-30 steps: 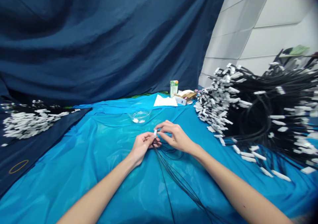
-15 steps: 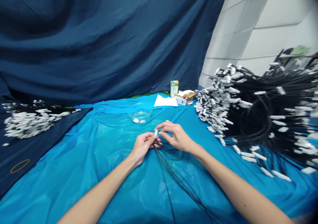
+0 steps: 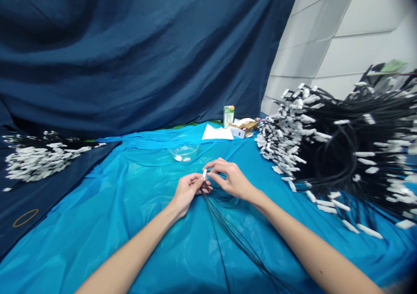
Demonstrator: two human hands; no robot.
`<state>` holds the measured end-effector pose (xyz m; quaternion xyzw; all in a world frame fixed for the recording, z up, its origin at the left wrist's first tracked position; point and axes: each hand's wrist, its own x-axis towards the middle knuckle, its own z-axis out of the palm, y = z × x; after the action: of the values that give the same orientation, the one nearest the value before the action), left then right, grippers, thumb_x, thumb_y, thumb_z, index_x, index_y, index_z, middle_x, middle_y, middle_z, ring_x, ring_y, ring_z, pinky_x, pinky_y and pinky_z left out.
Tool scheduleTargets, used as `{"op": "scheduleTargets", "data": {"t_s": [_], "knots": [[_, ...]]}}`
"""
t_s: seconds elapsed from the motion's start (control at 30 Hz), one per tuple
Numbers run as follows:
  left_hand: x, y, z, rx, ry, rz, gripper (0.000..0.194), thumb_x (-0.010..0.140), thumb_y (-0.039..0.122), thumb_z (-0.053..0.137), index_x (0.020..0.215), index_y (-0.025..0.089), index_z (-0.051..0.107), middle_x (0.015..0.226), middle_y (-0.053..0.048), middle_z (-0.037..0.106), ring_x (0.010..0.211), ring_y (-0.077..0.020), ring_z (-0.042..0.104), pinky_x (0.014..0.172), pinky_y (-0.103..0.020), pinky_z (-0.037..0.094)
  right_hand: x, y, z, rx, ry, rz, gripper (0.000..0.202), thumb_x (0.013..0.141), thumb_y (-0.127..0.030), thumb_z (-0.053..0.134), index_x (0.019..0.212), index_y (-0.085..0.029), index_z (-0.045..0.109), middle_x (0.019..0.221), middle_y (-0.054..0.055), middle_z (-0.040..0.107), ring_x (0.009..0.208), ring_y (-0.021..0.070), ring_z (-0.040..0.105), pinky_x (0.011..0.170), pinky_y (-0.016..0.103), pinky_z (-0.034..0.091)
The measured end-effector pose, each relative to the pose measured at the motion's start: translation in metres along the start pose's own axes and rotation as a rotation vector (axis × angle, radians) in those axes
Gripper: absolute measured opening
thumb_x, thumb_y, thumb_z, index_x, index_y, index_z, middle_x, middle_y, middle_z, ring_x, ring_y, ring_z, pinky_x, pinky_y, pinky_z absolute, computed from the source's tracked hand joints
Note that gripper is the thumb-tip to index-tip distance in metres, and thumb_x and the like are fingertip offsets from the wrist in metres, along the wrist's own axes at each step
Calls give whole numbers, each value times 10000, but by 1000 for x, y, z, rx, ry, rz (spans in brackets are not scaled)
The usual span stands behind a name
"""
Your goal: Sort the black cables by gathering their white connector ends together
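Near the middle of the blue sheet, my left hand [image 3: 189, 191] is closed, thumb against fingers, on thin black cables [image 3: 233, 233]. A small white connector [image 3: 205, 173] sticks up at the cable end between my two hands. My right hand [image 3: 230, 177] pinches this connector from the right with thumb and fingertips. Below my hands the cables hang loosely together and trail toward the lower right, with one strand running apart from the others. Just beyond my hands stands a clear plastic bowl [image 3: 185, 153] with a few small white pieces in it.
At right lies a big heap of black cables with white ends [image 3: 339, 142]. A smaller bundle with white ends [image 3: 42, 159] rests on dark cloth at left, near a yellow rubber band [image 3: 26, 218]. Farther back are white paper [image 3: 217, 132], a carton [image 3: 228, 116] and an opened box [image 3: 249, 125].
Almost nothing differs. Both hands keep their hold at the white connector, and the loose cable loops below my right hand have shifted slightly.
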<state>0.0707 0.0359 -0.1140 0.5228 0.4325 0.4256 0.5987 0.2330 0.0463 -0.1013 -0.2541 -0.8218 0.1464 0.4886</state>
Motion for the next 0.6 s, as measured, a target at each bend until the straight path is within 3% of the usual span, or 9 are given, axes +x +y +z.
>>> {"op": "scheduleTargets", "data": {"t_s": [0.43,0.6], "knots": [[4,4,-6,-136,55,-13,469,605,380,678,872,40,496,861,-110,544,706,-113,546,636,-199,463,-1,8,-5,-28,115,80,114,757,-259,567,776,-149,591,941,51,591,883,143,537,796,273,414],[7,4,-10,-167,53,-18,452,616,362,671,867,37,482,871,-111,537,714,-117,546,639,-199,461,-1,9,-7,72,157,210,304,726,-292,598,984,-143,536,878,46,599,740,119,559,672,235,455]]}}
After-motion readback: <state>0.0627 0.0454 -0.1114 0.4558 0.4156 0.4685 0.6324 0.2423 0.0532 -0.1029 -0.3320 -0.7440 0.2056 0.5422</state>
